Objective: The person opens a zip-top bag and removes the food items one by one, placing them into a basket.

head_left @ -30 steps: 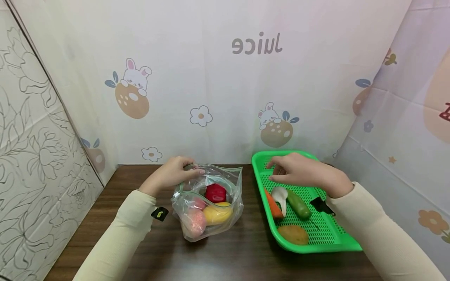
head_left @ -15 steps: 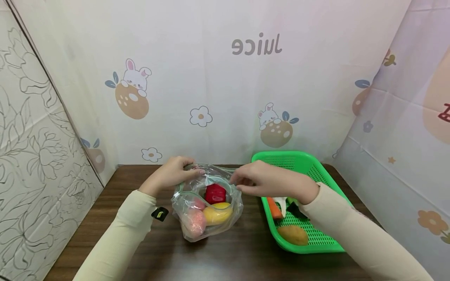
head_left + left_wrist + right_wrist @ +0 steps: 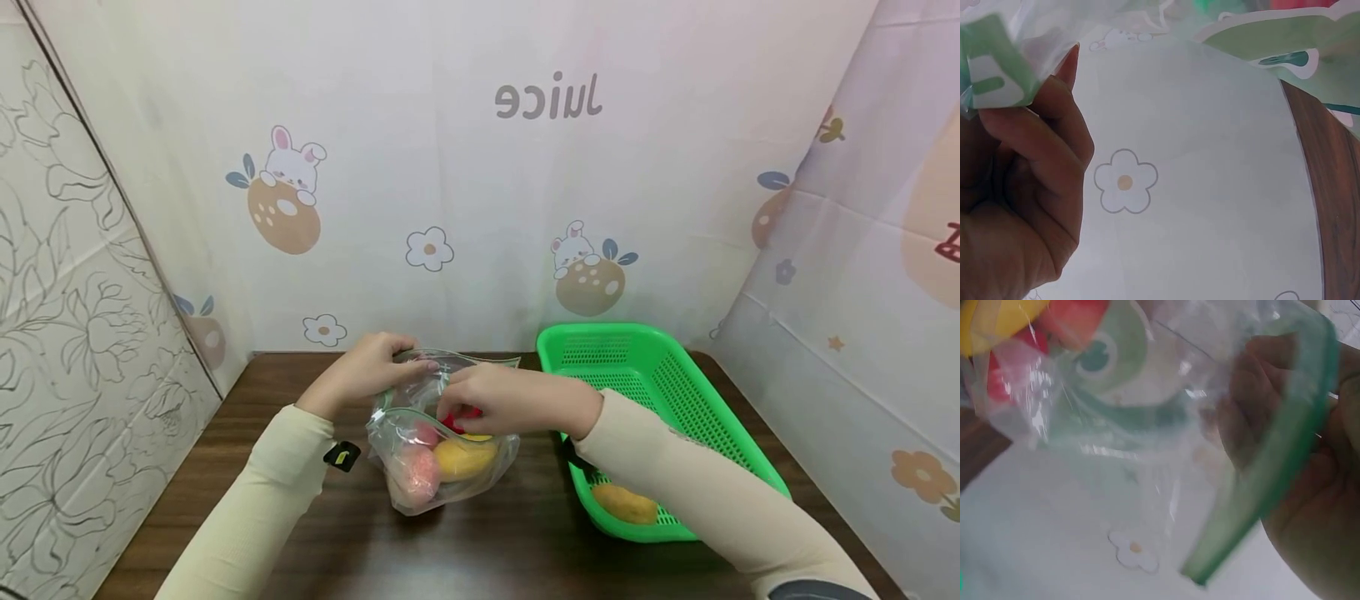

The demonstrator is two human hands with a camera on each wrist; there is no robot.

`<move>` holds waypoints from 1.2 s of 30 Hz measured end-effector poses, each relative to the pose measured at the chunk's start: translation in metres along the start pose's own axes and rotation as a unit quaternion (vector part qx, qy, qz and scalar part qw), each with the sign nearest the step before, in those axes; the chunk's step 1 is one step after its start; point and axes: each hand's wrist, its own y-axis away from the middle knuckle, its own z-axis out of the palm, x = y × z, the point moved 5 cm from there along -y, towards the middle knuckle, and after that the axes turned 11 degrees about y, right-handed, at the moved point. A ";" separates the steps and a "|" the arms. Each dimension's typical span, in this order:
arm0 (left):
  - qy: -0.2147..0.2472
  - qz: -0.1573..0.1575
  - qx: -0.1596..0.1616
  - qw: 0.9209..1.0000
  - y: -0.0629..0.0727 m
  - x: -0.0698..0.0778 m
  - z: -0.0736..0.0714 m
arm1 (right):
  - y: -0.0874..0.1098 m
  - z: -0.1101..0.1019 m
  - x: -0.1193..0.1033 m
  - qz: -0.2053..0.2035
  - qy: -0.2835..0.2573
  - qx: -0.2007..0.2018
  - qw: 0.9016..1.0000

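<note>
The bag (image 3: 480, 483) is set on the surface (image 3: 480, 562) left of the basket (image 3: 637, 531), its rim pinched by the left hand (image 3: 367, 373). The right hand (image 3: 510, 398) is dipped into the bag's mouth with fingers bent, by a red item (image 3: 468, 412); whether anything is gripped there cannot be told. Yellow fruit (image 3: 465, 460) is seen inside

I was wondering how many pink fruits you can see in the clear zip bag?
2: the lower pink fruit in the left part of the clear zip bag, and the upper pink fruit just behind it. More may be hidden underneath.
</note>
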 end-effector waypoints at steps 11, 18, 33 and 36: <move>-0.005 0.009 -0.001 1.000 0.000 0.002 0.001 | -0.025 0.042 0.001 0.035 -0.034 -0.131 0.990; -0.006 0.013 0.002 1.000 0.000 0.003 0.001 | -0.037 0.073 0.012 0.072 -0.078 -0.174 0.979; -0.004 0.005 0.001 1.000 -0.001 0.001 0.002 | -0.050 0.107 0.017 0.021 -0.115 -0.099 0.988; -0.003 0.003 0.000 1.000 0.000 0.002 0.002 | -0.049 0.107 0.015 0.051 -0.086 -0.085 0.991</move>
